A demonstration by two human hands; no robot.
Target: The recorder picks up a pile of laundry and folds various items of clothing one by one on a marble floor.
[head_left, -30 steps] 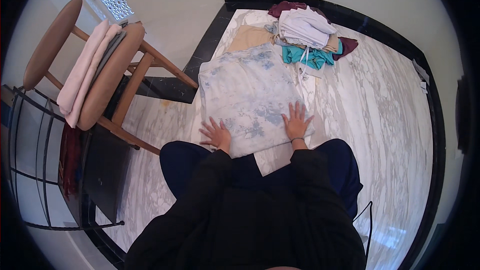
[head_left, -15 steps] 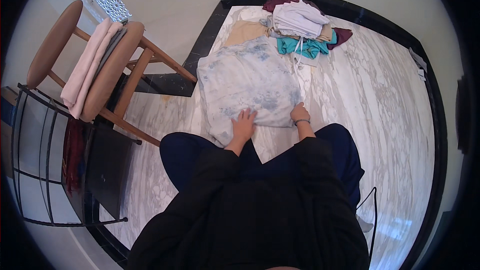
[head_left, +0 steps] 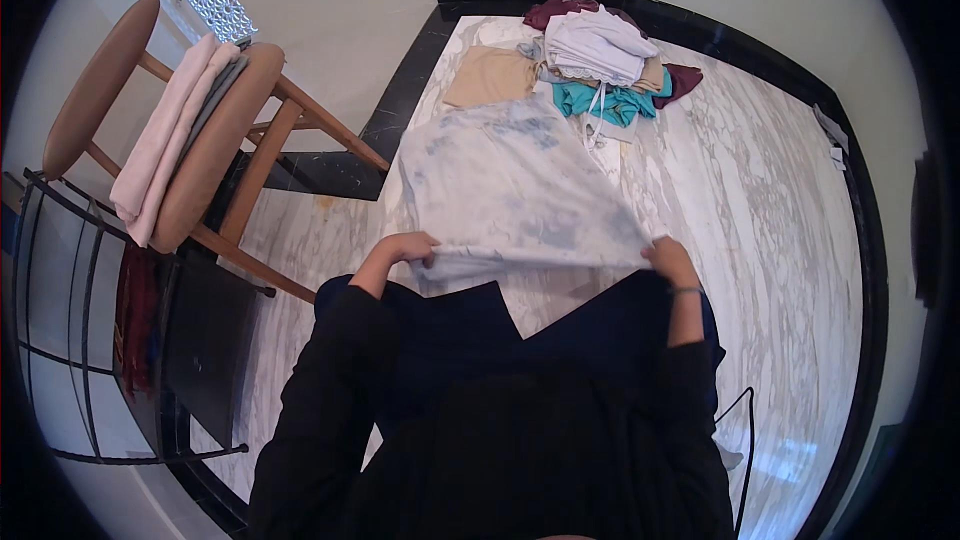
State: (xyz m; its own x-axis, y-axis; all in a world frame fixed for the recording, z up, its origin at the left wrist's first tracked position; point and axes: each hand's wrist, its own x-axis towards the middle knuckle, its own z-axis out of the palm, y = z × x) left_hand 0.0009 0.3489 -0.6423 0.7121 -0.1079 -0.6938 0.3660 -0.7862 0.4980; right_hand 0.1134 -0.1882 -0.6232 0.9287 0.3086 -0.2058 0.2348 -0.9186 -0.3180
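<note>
A white and pale blue mottled cloth garment (head_left: 515, 190) is spread on the marble floor in front of me. Its near edge is stretched between my hands, lifted toward my knees. My left hand (head_left: 412, 247) is closed on the near left corner, fingers curled over the edge. At the near right corner my right hand (head_left: 672, 260), with a dark band at the wrist, is closed on the cloth. The garment's far part still lies flat, touching a folded beige cloth (head_left: 492, 75).
Beyond the garment lies a pile of clothes: folded white ones (head_left: 597, 48) on top, turquoise (head_left: 610, 103) and maroon (head_left: 683, 86) below. At left stands a wooden chair (head_left: 225, 150) bearing folded pink cloths (head_left: 170, 145), beside a black metal rack (head_left: 90, 340). A black cable (head_left: 750, 450) runs at lower right.
My hands have moved apart, the left going left and the right going right. Both now grip the garment's near edge, which is pulled taut; before, the left hand lay spread on it.
</note>
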